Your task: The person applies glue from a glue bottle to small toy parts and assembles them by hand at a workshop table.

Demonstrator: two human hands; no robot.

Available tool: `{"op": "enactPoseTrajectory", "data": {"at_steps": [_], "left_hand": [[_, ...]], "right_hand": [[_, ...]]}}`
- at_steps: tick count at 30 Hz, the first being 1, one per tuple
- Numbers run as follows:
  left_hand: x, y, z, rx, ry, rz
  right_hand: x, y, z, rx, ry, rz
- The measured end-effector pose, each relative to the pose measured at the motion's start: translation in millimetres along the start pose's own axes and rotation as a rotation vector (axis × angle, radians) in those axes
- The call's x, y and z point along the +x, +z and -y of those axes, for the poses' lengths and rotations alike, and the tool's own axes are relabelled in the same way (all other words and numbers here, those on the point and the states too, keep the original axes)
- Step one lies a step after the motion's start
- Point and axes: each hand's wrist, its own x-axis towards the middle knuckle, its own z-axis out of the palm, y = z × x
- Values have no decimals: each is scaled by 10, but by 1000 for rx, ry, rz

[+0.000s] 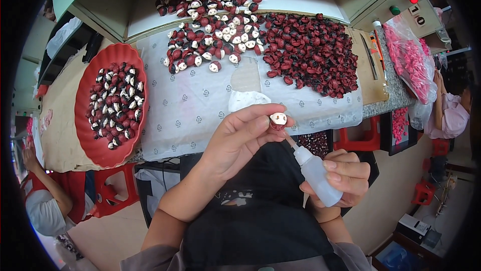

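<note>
Between the thumb and fingers of my left hand (pixel 238 138) is a small doll head (pixel 278 120) with a white face and dark red underside. My right hand (pixel 345 176) grips a translucent squeeze bottle (pixel 319 177), its thin nozzle pointing up at the underside of the head; whether the tip touches is hard to tell. Beyond my hands, a pile of white-faced doll heads (pixel 215 40) lies on the table. To its right is a heap of dark red and black pieces (pixel 310 53). A crumpled white piece (pixel 248 99) lies just behind my left hand.
At left stands a red scalloped tray (pixel 84 115) holding several similar heads. A knife-like tool (pixel 369 55) lies at the right near a bag of pink pieces (pixel 408 60). A control panel (pixel 408 10) with buttons stands at far right. Other people (pixel 50 201) sit on both sides.
</note>
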Motion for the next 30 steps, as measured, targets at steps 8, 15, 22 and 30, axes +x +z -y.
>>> {"op": "enactPoseTrajectory", "data": {"at_steps": [8,15,22,30], "left_hand": [[-27,-14,27,2,-8,-11],[54,-82,-77,-13,57,-69],[-204,-235,-528,26,363,-221],[-84,-386,-309,-61,274,-164]], "right_hand": [[-38,-4,-18,-41,-13,-12],[25,-55,-152,-19,61,-145],[254,191,-783,-63,337,166],[228,327,-854,-488,208,204]]}}
